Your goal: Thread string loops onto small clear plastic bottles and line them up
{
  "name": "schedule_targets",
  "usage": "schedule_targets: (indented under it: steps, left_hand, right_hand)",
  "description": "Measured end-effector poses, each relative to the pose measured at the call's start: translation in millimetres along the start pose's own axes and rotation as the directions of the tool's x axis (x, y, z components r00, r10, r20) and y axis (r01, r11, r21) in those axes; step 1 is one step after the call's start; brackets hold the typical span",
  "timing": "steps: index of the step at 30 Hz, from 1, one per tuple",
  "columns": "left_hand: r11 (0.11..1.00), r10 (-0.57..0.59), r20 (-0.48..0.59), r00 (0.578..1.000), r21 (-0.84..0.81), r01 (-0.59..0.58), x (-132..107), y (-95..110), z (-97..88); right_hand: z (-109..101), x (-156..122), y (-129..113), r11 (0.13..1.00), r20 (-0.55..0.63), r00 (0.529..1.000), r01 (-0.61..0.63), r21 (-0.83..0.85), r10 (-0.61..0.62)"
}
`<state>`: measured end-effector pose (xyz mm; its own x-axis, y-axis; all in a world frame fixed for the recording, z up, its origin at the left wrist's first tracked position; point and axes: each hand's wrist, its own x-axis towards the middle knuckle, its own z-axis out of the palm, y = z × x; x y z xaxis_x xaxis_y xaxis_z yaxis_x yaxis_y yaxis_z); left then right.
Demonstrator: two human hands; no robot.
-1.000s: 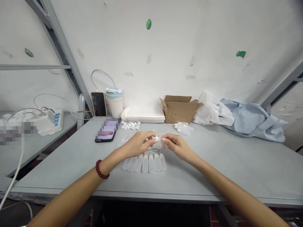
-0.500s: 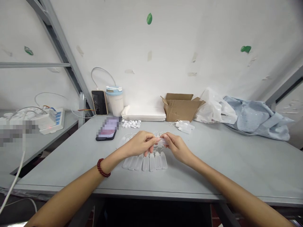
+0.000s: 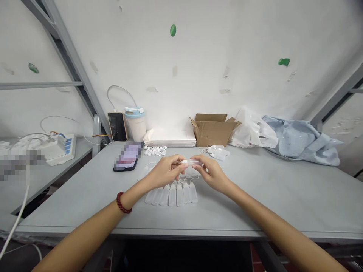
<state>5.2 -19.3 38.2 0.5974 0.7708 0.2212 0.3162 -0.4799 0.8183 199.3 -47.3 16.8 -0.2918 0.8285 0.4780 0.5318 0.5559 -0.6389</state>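
Over the middle of the table my left hand (image 3: 166,170) pinches a small white cap (image 3: 185,161) between thumb and fingers. Facing it, my right hand (image 3: 212,172) is closed on a small translucent plastic bottle (image 3: 194,163), held sideways with its end close to the cap. Whether cap and bottle touch is too small to tell. Below my hands lies a row of similar translucent bottles (image 3: 172,195) with thin white cords at their tops. More bottles lie behind, partly hidden by my hands. Several loose white caps (image 3: 155,150) are heaped beyond my left hand.
At the back stand a cup with a blue lid (image 3: 136,124), a stack of white sheets (image 3: 171,138), an open cardboard box (image 3: 212,132), a white plastic bag (image 3: 251,130) and light-blue cloth (image 3: 300,139). More bottles (image 3: 219,153) lie before the box. A phone (image 3: 128,156) lies left.
My hands have drawn slightly apart, and the white cap now shows between them. The whole view has shifted a little.
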Motion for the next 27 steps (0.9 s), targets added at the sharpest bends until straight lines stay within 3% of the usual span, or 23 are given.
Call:
schedule_targets:
  steps: [3,6,9,12,14,18,22,27]
  left_hand:
    - [0.991,-0.052,0.061,0.997,-0.119,0.059,1.8,0.7,-2.3]
    - [0.983,-0.073,0.045,0.996,-0.165,0.079,3.0,1.1,-2.1]
    - [0.989,-0.047,-0.134,0.99,-0.146,0.027,2.1,2.4,0.2]
    - [0.993,0.035,-0.381,0.924,-0.087,-0.074,0.1,4.0,1.0]
    - [0.992,0.03,-0.416,0.909,-0.1,-0.078,-0.2,3.8,-0.4]
    - [0.987,-0.102,-0.21,0.972,-0.144,0.072,2.7,1.2,-3.1]
    - [0.94,-0.162,0.001,0.987,-0.305,0.154,4.6,0.4,-0.9]
    - [0.896,-0.202,0.052,0.978,-0.394,0.206,2.2,3.6,1.3]
  right_hand:
    - [1.7,-1.8,4.8,0.982,-0.056,0.987,0.141,-0.129,-0.149]
    - [4.4,-3.1,6.8,0.947,-0.1,0.959,0.241,-0.213,-0.267]
    - [6.1,-3.5,6.9,0.927,-0.154,0.937,0.269,-0.259,-0.315]
    - [6.2,-3.3,8.3,0.928,-0.211,0.927,0.247,-0.278,-0.31]
    - [6.2,-3.2,10.1,0.927,-0.236,0.919,0.246,-0.283,-0.316]
    - [7.7,-3.8,13.4,0.925,-0.252,0.908,0.264,-0.272,-0.333]
    - [11.1,-4.5,15.7,0.91,-0.237,0.898,0.302,-0.283,-0.372]
    - [11.4,-4.2,18.6,0.873,-0.207,0.882,0.336,-0.353,-0.423]
